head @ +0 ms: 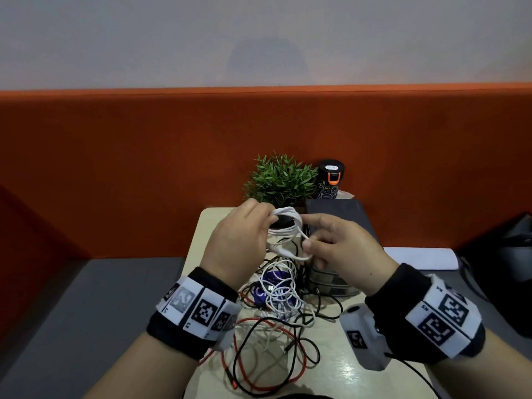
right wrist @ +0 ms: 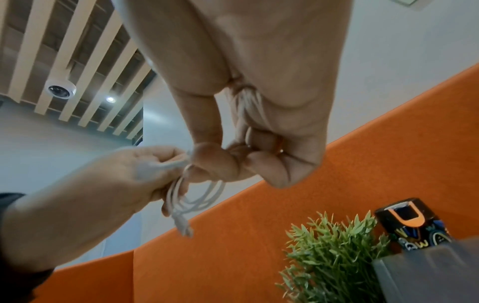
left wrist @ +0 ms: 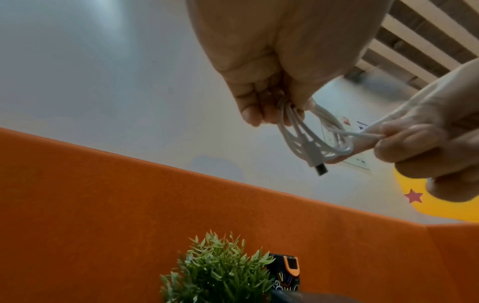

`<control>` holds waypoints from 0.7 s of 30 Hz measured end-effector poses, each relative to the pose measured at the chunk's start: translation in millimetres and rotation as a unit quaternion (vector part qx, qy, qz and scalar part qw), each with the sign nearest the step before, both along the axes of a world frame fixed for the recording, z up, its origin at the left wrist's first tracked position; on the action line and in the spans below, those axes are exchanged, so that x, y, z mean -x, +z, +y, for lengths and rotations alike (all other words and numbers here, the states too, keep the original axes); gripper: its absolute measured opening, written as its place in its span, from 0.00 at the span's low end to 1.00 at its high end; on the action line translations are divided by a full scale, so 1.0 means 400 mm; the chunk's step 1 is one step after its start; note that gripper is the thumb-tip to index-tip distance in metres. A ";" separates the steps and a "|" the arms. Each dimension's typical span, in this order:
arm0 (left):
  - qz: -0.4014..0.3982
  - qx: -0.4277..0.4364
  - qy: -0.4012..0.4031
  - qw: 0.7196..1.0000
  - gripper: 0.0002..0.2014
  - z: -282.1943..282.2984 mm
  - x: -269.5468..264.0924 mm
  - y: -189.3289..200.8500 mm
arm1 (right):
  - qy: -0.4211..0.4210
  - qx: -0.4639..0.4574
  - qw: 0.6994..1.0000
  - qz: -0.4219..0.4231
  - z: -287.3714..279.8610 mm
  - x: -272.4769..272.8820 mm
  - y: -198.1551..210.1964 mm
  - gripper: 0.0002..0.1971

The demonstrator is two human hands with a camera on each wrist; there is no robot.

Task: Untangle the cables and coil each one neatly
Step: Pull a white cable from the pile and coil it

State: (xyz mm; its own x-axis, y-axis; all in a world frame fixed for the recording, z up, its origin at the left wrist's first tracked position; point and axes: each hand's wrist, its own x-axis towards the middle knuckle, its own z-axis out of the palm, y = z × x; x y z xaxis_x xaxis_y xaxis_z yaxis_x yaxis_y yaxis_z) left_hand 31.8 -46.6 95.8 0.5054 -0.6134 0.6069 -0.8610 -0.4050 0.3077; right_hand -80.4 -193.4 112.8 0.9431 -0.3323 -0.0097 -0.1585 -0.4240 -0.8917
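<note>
Fingers of the left hand (head: 240, 240) were curled round a small round coil (left wrist: 314, 133) of smooth white cable, held above the table (head: 339, 370); a slim plug (left wrist: 316, 162) with a dark metal tip hung from it. The right hand (head: 342, 249) pinched the same cable's free strand beside the coil. Below, thin white, black and red cables (head: 273, 326) lay tangled across the glossy pale table. A spiky green plant (head: 280, 180) and cylindrical black bottle (head: 330, 180) stood at its far edge.
</note>
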 end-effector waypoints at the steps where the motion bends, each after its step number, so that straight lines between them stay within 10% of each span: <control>1: -0.001 -0.003 -0.006 1.000 0.14 0.001 -0.006 -0.002 | 0.010 0.008 1.000 0.009 -0.009 0.003 0.005 0.16; 10: 0.145 0.046 -0.051 0.987 0.11 -0.018 0.017 0.016 | -0.082 0.262 0.961 -0.034 -0.022 -0.011 -0.023 0.03; 21: 0.341 0.146 -0.110 0.922 0.12 -0.023 0.056 0.032 | -0.172 0.021 0.981 -0.089 0.014 -0.030 -0.040 0.10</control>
